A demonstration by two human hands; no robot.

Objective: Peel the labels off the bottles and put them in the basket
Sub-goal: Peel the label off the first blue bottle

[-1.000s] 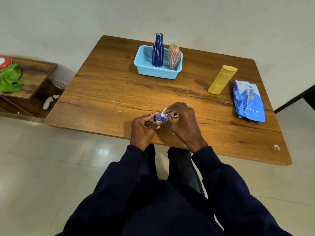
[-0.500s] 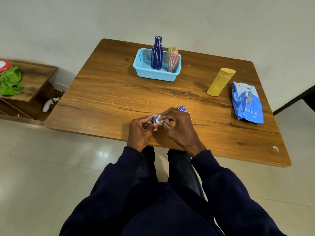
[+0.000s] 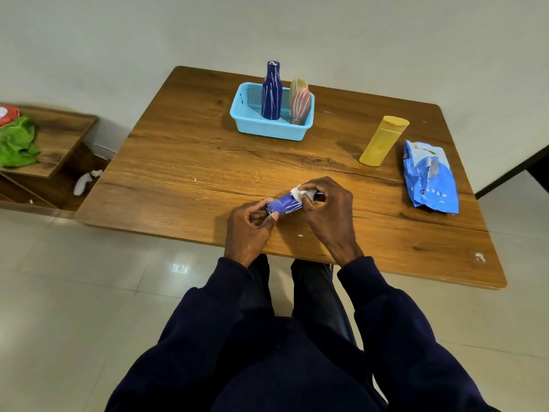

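Observation:
A small purple bottle [image 3: 285, 204] lies on its side between my hands, just above the near edge of the wooden table [image 3: 184, 162]. My left hand [image 3: 249, 230] grips its left end. My right hand [image 3: 328, 211] covers its right end and pinches a crumpled white label scrap [image 3: 298, 191] peeling off it. Farther back, a light blue basket [image 3: 269, 129] holds an upright dark blue bottle [image 3: 271, 92], a pink bottle [image 3: 300, 107] and a tan bottle [image 3: 297, 84]. A yellow bottle [image 3: 383, 141] stands upright on the right.
A crumpled blue plastic bag [image 3: 429, 176] lies near the table's right edge. Small white label scraps [image 3: 300, 235] dot the tabletop. A low wooden shelf [image 3: 56, 138] at the left carries a green cloth [image 3: 17, 144].
More of the purple bottle's body shows between my hands. The white label scrap has been pulled further toward the right end. The view has shifted slightly.

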